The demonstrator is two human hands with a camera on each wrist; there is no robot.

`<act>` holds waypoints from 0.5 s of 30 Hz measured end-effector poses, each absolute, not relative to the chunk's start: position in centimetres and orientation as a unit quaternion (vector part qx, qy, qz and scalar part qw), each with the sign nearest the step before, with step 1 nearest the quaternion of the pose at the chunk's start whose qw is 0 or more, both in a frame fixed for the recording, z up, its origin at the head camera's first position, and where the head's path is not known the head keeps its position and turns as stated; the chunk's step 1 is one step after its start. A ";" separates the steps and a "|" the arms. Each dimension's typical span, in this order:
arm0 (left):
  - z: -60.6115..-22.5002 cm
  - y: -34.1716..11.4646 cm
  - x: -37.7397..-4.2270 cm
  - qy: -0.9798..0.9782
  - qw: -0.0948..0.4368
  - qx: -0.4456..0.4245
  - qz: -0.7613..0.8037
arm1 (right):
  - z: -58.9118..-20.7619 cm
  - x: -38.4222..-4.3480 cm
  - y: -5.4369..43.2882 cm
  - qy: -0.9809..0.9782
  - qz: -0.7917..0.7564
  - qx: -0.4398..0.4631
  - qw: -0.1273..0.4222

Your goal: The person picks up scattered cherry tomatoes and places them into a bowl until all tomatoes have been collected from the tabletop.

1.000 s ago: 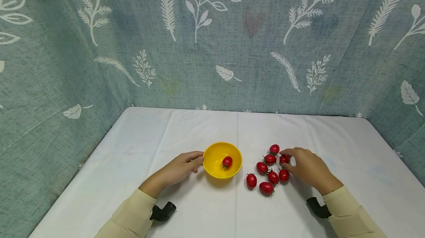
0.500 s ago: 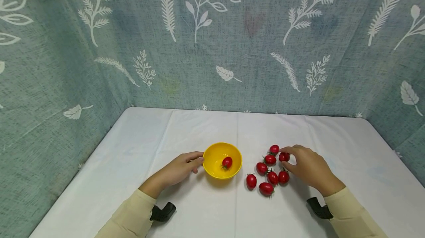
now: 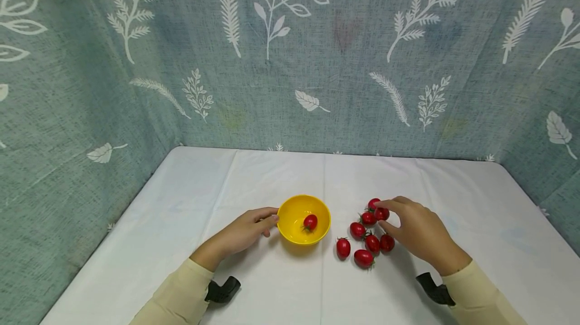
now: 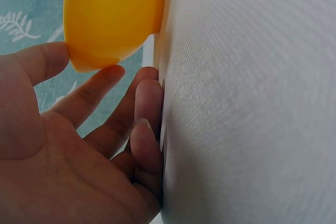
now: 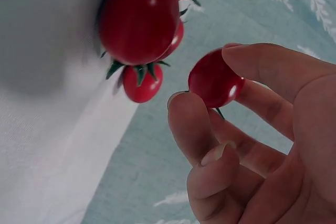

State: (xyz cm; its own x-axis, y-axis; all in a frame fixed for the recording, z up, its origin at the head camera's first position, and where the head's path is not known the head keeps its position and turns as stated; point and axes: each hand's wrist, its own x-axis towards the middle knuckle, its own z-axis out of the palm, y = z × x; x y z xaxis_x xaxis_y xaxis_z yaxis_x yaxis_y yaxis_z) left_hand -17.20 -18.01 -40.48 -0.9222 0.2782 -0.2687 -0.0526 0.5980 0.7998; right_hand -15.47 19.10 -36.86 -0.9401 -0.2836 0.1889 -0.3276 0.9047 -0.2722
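A yellow bowl (image 3: 292, 234) with one cherry tomato (image 3: 310, 222) inside stands on the white cloth. At its left side, my left hand (image 3: 240, 232) holds the bowl: the thumb is at the rim and the index fingertip against the outer wall, as the left wrist view shows. My right hand (image 3: 419, 226) pinches another cherry tomato (image 5: 212, 80) between thumb and fingers. That tomato is raised off the cloth beside the other red cherry tomatoes (image 3: 358, 231), several of which lie to the right of the bowl, some with green stems.
A white cloth (image 3: 272, 289) covers the table. Blue-green curtains (image 3: 290, 88) with white leaf prints enclose the back and both sides. Black wrist mounts (image 3: 223, 289) show under the sleeves.
My right hand has lifted a cherry tomato from the right of the group and moved it slightly left, toward the bowl. The left hand and the bowl stay in place.
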 end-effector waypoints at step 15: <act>-40.5 -18.0 -17.1 0.874 0.184 0.069 0.444 | -36.2 -14.8 17.1 -0.962 0.155 0.199 0.106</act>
